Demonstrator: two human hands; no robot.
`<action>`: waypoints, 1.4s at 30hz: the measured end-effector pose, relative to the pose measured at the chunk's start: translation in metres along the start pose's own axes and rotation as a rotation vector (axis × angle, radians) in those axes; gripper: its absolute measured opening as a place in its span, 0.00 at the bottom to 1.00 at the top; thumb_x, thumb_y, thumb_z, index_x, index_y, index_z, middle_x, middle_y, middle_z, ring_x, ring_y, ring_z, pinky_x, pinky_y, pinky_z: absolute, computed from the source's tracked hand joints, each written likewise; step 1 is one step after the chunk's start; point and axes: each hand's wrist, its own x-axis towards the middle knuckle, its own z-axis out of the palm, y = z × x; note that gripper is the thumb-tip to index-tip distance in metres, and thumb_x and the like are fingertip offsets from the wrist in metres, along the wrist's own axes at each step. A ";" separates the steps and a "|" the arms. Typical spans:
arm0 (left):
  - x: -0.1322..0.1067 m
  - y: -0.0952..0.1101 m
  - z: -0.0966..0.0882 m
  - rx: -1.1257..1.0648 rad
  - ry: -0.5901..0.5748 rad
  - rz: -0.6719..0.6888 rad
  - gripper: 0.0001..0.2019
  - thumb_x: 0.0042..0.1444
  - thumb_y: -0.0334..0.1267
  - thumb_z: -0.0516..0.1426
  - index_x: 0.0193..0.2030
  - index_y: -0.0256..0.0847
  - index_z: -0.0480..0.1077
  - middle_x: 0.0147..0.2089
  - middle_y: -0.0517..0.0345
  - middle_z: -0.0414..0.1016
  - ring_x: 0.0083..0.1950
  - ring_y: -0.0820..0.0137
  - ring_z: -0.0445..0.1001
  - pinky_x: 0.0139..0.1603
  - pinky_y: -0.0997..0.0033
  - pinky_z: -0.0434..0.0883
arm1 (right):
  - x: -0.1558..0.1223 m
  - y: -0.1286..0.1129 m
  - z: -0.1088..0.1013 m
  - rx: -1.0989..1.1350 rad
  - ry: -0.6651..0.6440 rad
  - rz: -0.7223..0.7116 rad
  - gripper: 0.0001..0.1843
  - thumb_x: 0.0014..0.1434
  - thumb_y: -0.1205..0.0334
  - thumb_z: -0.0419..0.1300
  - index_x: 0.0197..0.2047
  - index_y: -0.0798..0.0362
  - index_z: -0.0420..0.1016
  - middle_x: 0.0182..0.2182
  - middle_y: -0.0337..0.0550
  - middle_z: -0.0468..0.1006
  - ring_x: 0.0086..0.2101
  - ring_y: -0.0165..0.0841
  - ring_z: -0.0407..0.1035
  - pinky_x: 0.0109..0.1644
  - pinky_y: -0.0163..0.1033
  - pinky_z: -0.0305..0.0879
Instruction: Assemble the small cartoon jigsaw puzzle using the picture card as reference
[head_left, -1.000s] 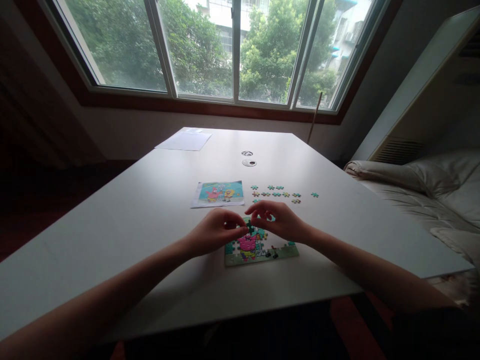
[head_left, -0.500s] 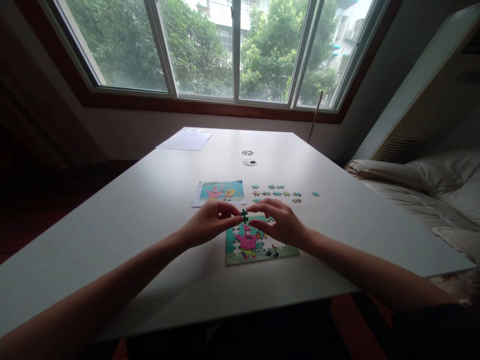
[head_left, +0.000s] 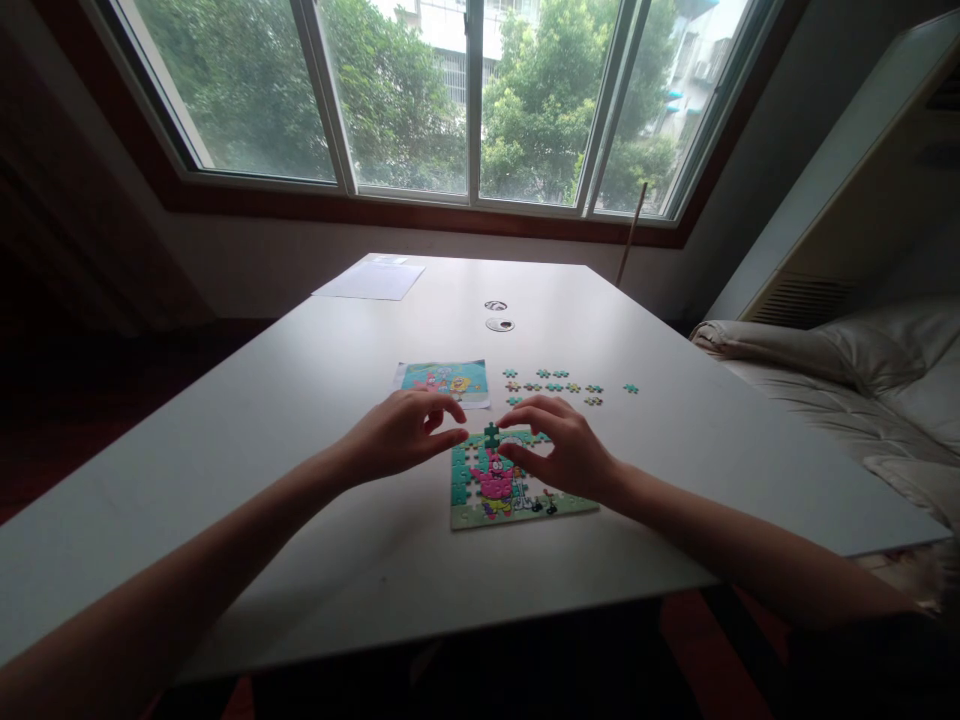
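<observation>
A partly assembled jigsaw puzzle (head_left: 495,485) with a pink starfish figure lies on the table in front of me. Over its upper edge a small green puzzle piece (head_left: 491,434) is at the fingertips of my right hand (head_left: 559,440), pinched between thumb and fingers. My left hand (head_left: 405,430) is just left of the piece, thumb and fingers apart, holding nothing. Behind my left hand lies a printed picture sheet (head_left: 450,376) with cartoon figures, partly covered by that hand. My right hand hides some of the puzzle's right side.
Several loose puzzle pieces (head_left: 554,387) are spread beyond my right hand. Two round flat items (head_left: 499,325) lie farther back on the white table (head_left: 300,380). White paper (head_left: 375,280) rests at the far left corner. A pale sofa (head_left: 810,370) stands to the right.
My left hand has let go of the green puzzle piece and drawn back to the left, its fingers parting. The piece is now at my right fingertips.
</observation>
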 end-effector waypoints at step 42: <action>-0.007 0.003 -0.005 0.311 -0.262 0.003 0.25 0.43 0.57 0.60 0.45 0.46 0.70 0.33 0.56 0.72 0.38 0.62 0.70 0.30 0.72 0.62 | -0.011 -0.018 0.008 -0.228 -0.433 -0.321 0.15 0.64 0.55 0.49 0.43 0.48 0.74 0.43 0.38 0.78 0.37 0.33 0.63 0.41 0.39 0.57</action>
